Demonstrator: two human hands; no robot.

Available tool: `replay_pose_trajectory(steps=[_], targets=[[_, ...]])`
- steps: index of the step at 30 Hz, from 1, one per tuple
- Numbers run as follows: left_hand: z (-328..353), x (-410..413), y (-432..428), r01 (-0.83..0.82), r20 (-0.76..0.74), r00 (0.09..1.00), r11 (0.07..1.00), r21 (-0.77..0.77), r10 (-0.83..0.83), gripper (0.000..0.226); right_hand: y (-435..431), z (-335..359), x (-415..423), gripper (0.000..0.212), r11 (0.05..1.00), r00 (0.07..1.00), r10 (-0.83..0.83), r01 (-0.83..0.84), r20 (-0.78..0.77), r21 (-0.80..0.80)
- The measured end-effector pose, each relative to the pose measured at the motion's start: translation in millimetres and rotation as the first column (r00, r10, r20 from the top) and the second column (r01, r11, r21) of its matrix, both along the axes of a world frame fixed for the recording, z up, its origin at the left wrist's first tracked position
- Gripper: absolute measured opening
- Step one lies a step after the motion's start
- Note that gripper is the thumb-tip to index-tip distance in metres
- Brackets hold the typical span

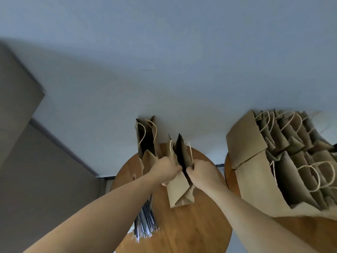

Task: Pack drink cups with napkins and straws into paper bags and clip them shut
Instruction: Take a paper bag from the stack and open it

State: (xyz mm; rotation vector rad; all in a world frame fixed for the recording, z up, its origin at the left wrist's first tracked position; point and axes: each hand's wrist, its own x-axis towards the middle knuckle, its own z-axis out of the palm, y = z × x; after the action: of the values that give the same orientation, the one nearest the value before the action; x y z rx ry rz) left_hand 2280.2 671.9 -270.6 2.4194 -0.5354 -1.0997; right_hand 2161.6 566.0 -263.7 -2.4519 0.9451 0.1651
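I have both hands on one brown paper bag (177,190) standing at the middle of the round wooden worktop (191,230). My left hand (166,168) pinches its left lip and my right hand (198,172) pinches the right lip, fingers curled round the paper, with the mouth parted into a dark slot between them. I judge this as opening a bag for filling, so an early step for this bag: I see no cup, napkin or clip in or near it.

A second open bag (146,139) stands just behind to the left, also unclipped. A bundle of wrapped straws (145,221) lies under my left forearm; something white shows beneath it, but I cannot tell whether it is napkins.

On the neighbouring worktop (231,181) to the right, rows of bags (284,161) stand with handles up. I cannot see whether they are filled, and none looks clipped, so most of the work seems left.

No brand, label or writing is readable anywhere.
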Motion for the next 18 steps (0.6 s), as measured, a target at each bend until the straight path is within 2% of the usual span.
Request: replay_pose_trajectory(steps=[5,7,10,15,18], targets=[[-7.4,-28.4,22.8,0.088,-0.168,0.982,0.996,0.016,-0.084,0.042,34.4,-10.1,-34.6,0.027,0.998,0.994,0.000,0.007,-0.107,0.062],[-12.8,-38.3,30.6,0.124,-0.166,0.980,0.991,0.052,-0.113,0.043,43.0,-16.2,-47.0,0.024,0.996,0.989,-0.006,0.019,-0.145,0.090],[-20.1,-52.0,39.4,0.091,-0.164,0.984,0.991,0.103,-0.073,0.039,48.1,-23.4,-60.6,0.014,0.993,0.980,-0.009,0.033,-0.201,0.115],[-24.7,-68.5,48.6,-0.038,-0.048,0.998,0.993,0.109,0.043,0.028,40.5,-31.1,-66.9,0.020,0.991,0.978,-0.061,0.083,-0.200,0.106],[-28.4,-73.4,51.5,-0.049,0.073,0.997,0.988,0.148,0.039,0.027,31.0,-36.6,-67.7,0.026,0.997,0.981,-0.062,0.071,-0.187,0.044]])
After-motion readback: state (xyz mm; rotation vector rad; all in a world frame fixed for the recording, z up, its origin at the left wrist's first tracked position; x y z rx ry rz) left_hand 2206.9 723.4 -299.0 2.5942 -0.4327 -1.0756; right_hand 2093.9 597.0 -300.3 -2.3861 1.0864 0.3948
